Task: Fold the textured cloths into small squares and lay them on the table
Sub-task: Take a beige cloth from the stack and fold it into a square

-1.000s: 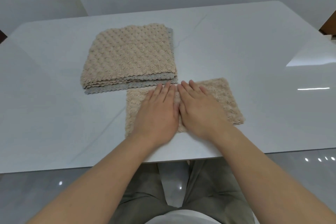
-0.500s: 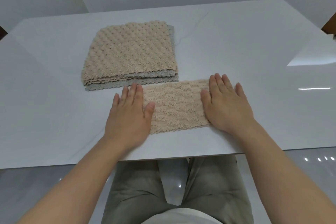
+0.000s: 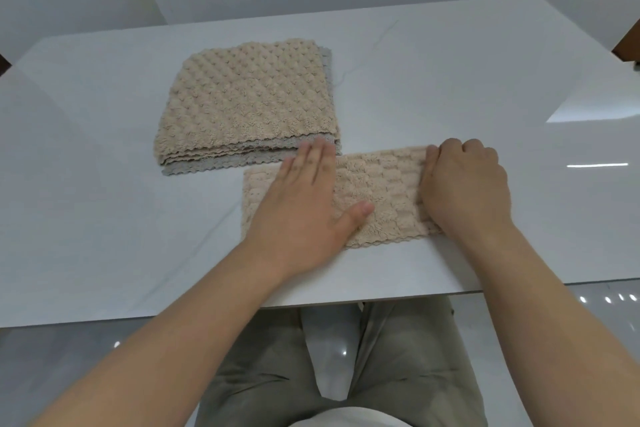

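Note:
A beige textured cloth (image 3: 384,191), folded into a long strip, lies near the front edge of the white table (image 3: 485,87). My left hand (image 3: 304,208) rests flat on the strip's left half, fingers together and thumb spread. My right hand (image 3: 464,184) has its fingers curled around the strip's right end, gripping it. Behind and to the left sits a stack of several unfolded beige and grey textured cloths (image 3: 249,104), its front edge touching my left fingertips.
The table's front edge (image 3: 346,303) runs just below my wrists, with my lap in grey trousers (image 3: 270,374) under it. A dark wooden piece (image 3: 628,42) shows at the far right edge.
My left hand slid right onto the strip from its left end. My right hand went from lying flat to curling its fingers on the right end.

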The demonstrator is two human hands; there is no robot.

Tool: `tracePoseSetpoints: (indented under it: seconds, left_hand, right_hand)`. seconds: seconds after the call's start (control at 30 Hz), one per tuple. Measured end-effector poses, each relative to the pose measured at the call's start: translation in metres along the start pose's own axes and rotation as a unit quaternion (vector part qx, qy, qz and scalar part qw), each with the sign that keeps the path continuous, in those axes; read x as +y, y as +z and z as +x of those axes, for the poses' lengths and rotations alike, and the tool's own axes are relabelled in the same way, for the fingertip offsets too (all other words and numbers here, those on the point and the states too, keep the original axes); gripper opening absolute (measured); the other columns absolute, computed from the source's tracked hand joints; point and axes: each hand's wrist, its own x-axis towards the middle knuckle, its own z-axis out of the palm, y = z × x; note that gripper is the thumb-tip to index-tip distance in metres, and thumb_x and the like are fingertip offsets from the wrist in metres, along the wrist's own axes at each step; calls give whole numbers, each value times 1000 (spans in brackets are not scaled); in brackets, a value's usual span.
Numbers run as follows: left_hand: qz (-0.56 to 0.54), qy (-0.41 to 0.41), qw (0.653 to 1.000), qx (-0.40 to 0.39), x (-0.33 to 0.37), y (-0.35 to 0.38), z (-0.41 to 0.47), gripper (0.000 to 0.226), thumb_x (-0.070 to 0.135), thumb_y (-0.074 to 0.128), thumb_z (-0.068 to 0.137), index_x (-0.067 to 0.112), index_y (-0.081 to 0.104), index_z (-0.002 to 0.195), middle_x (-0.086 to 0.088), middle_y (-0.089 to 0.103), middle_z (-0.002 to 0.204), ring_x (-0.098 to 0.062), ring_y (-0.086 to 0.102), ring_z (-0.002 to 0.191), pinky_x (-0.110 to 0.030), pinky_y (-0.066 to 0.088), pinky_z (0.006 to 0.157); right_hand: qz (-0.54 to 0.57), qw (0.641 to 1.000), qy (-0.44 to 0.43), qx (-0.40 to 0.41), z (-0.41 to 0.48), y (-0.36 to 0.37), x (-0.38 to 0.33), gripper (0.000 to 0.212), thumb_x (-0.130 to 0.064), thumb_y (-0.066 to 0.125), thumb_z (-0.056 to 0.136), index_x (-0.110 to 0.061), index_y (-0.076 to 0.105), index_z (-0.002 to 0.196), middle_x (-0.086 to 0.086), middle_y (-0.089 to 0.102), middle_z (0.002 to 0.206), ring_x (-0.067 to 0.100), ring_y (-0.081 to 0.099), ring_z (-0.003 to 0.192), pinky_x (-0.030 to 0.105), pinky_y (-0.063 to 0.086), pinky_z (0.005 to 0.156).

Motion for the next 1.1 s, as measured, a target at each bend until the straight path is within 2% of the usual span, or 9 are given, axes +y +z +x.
tracePoseSetpoints:
  seconds: [0.2, 0.3, 0.5, 0.6, 0.7, 0.8, 0.87, 1.0, 1.1]
  left_hand:
    - [21, 31, 999, -22, 12, 8, 14, 106, 86, 3, 85, 14, -15, 161, -3, -20, 169, -16, -23, 155, -40, -4, 128]
    - [25, 29, 999, -22, 11, 13, 17, 107, 87, 3, 86, 14, -13, 162, -3, -19, 170, -16, -21, 155, -41, -2, 129]
    - [36, 22, 999, -23, 8, 24, 18, 104, 87, 1, 88, 14, -11, 162, -3, -17, 170, -17, -20, 156, -41, -3, 129]
    - [37, 21, 999, -16, 9, 27, 18, 105, 87, -1, 87, 15, -11, 162, -3, -17, 170, -17, -20, 156, -41, -4, 128]
    - [36, 19, 999, -20, 9, 27, 18, 106, 89, -3, 85, 15, -13, 162, -3, -19, 170, -16, -22, 155, -42, -4, 128]
    - [34, 18, 999, -26, 10, 26, 19, 108, 90, -3, 84, 16, -15, 161, -2, -20, 169, -16, -23, 155, -42, -5, 128]
    - [32, 16, 999, -28, 12, 26, 19, 109, 91, -2, 83, 16, -16, 161, -2, -20, 169, -16, -23, 155, -43, -5, 128]
    - [29, 10, 999, -32, 20, 26, 21, 109, 90, -1, 84, 15, -16, 161, -1, -20, 169, -16, -24, 154, -43, -6, 128]
    - [13, 6, 999, -30, 35, 30, 24, 107, 89, 0, 85, 15, -17, 161, -2, -20, 169, -18, -23, 155, -43, -8, 127]
  right_hand:
    - [-53, 990, 89, -93, 10, -2, -6, 55, -47, 34, 105, 3, 54, 113, 24, 59, 112, 42, 55, 104, 42, 32, 72]
    - [-63, 988, 92, -102, 10, -1, -14, 58, -51, 33, 105, 3, 54, 115, 23, 60, 113, 40, 55, 106, 41, 31, 72]
    - [-35, 984, 82, -153, 13, -7, -22, 56, -51, 37, 104, 2, 50, 119, 22, 58, 117, 41, 56, 107, 43, 42, 79]
    - [23, 976, 86, -197, 17, -17, -22, 47, -50, 39, 104, -5, 43, 116, 19, 61, 114, 40, 60, 104, 41, 40, 73]
    - [91, 967, 101, -216, 21, -27, -19, 38, -48, 41, 105, -10, 36, 106, 18, 64, 106, 38, 61, 92, 39, 39, 67]
    - [147, 957, 108, -227, 25, -32, -16, 40, -46, 44, 105, -7, 41, 114, 20, 63, 108, 39, 60, 93, 40, 41, 69]
    - [166, 954, 109, -227, 28, -34, -15, 41, -46, 45, 105, -7, 43, 116, 20, 64, 108, 40, 61, 97, 41, 43, 71]
    - [206, 951, 94, -208, 34, -45, -10, 33, -41, 49, 104, -10, 43, 113, 17, 61, 101, 34, 55, 86, 40, 43, 70]
    - [214, 955, 82, -189, 40, -56, -5, 31, -40, 51, 103, -12, 44, 115, 11, 57, 97, 33, 54, 86, 40, 43, 70]
